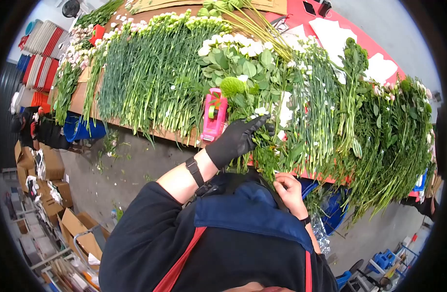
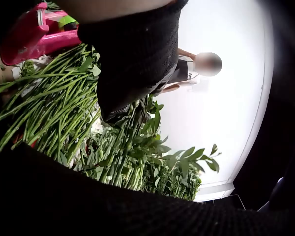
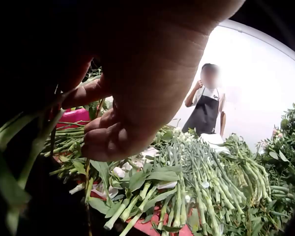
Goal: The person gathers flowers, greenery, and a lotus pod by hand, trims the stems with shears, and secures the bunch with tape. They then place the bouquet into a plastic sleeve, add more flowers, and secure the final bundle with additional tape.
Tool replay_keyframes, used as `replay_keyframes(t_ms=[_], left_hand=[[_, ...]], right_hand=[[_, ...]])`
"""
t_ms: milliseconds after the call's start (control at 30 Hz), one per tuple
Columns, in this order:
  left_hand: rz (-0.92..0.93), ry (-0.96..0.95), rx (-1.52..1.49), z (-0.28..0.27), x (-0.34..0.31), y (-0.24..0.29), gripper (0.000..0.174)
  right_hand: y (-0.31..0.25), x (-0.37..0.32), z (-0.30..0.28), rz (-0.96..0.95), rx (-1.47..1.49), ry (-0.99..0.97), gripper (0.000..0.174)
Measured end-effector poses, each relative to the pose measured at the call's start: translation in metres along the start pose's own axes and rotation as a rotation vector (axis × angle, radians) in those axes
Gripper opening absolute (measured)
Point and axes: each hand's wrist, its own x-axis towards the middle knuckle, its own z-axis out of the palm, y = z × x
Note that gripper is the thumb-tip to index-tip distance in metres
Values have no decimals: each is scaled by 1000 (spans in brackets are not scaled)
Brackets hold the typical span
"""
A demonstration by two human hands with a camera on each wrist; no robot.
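My left hand [image 1: 235, 140], in a black glove, grips a bunch of leafy green stems [image 1: 263, 155] at the table's front edge. In the left wrist view the glove [image 2: 132, 64] closes round the stems [image 2: 124, 160] from above. My bare right hand [image 1: 289, 191] is just below, its fingers curled at the lower ends of the same bunch. The right wrist view shows that hand [image 3: 137, 98] close up, with thumb and curled fingers beside a green stem [image 3: 34, 142]. A round green bloom [image 1: 231, 86] sits above the gloved hand.
A pink tape dispenser [image 1: 213, 116] lies left of the gloved hand. Rows of cut flowers and greenery [image 1: 150, 73] cover the long table [image 1: 82, 92]. Cardboard boxes [image 1: 75, 228] stand on the floor at left. A person in a black apron [image 3: 205, 105] stands beyond the table.
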Motion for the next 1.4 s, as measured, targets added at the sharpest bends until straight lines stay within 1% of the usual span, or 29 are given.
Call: replay_keyframes(t_ms=[67, 100, 133, 233, 300, 333, 367, 400, 433, 467, 533, 600, 633, 667, 700, 733, 767, 833, 867, 900, 933, 967, 1067, 1133, 1200, 1300, 1333, 1367, 1400], left_hand=[[-3, 86, 42, -3, 6, 1, 33], [-5, 130, 64, -2, 8, 2, 29], [-36, 130, -10, 2, 8, 0, 30], [-64, 99, -30, -1, 7, 1, 32], [-62, 50, 13, -6, 8, 2, 40], [-60, 27, 34, -9, 8, 1, 44], [-58, 4, 53, -8, 7, 1, 48], [-26, 86, -82, 5, 5, 1, 31], [-40, 65, -101, -3, 7, 0, 30], [-55, 43, -120, -18, 11, -2, 29], [0, 112, -26, -33, 16, -13, 24], [-24, 116, 44, 7, -1, -5, 21], [-35, 119, 79, 20, -6, -2, 20], [-68, 87, 84, -36, 9, -14, 36], [-63, 107, 121, -30, 6, -12, 36], [-56, 126, 158, -22, 4, -8, 36], [-65, 130, 183, -22, 3, -7, 35], [-84, 139, 234, -22, 0, -4, 35], [-73, 103, 250, -25, 0, -5, 35], [-64, 65, 265, -26, 0, -5, 35], [-75, 134, 150, -27, 2, -6, 35], [-81, 159, 164, -23, 0, -4, 34], [-80, 211, 158, -13, -7, 4, 34], [-52, 211, 101, -13, -10, 9, 34], [32, 164, 280, -25, -11, 10, 34], [153, 89, 541, -46, -11, 4, 35], [156, 101, 503, -50, -9, 2, 35], [159, 113, 465, -47, -8, 3, 36], [123, 161, 300, -43, -6, 2, 36]], right_hand=[[-3, 2, 6, 15, 55, 52, 12], [-1, 4, 7, 15, 28, 43, 12], [1, 6, 7, 16, 0, 32, 12], [0, 9, 11, 26, 3, 31, 13], [2, 12, 14, 24, 41, 27, 14], [3, 14, 16, -7, 34, 21, 13], [3, 15, 17, 29, 107, 6, 13], [3, 17, 19, 66, 179, -10, 12], [2, 18, 21, 104, 250, -24, 11], [-2, 20, 22, 94, 306, -32, 10], [-1, 23, 25, 130, 382, -48, 10], [-4, 26, 27, 135, 434, -56, 11], [-8, 28, 23, 61, 253, -38, 11], [-16, 29, 17, -11, 72, -21, 11], [-21, 31, 12, -83, -109, -6, 11], [-24, 34, 11, -62, -103, 148, 10], [-9, 37, 7, -8, -21, 216, 13], [-10, 51, -5, -21, 65, 168, 21], [-5, 56, -5, -3, 94, 83, 33], [1, 58, 1, 43, 120, 34, 40], [6, 61, 6, 87, 182, -15, 36], [9, 63, 9, 132, 242, -63, 33], [11, 65, 14, -23, 248, -81, 23], [3, 60, 12, -32, 230, -61, 19], [-3, 55, 9, -35, 208, -53, 18], [-13, 49, 9, 44, 211, -90, 19], [-15, 47, 9, 22, 196, -81, 18], [-16, 45, 8, -35, 119, -77, 17], [-16, 42, 8, -92, 42, -74, 16]])
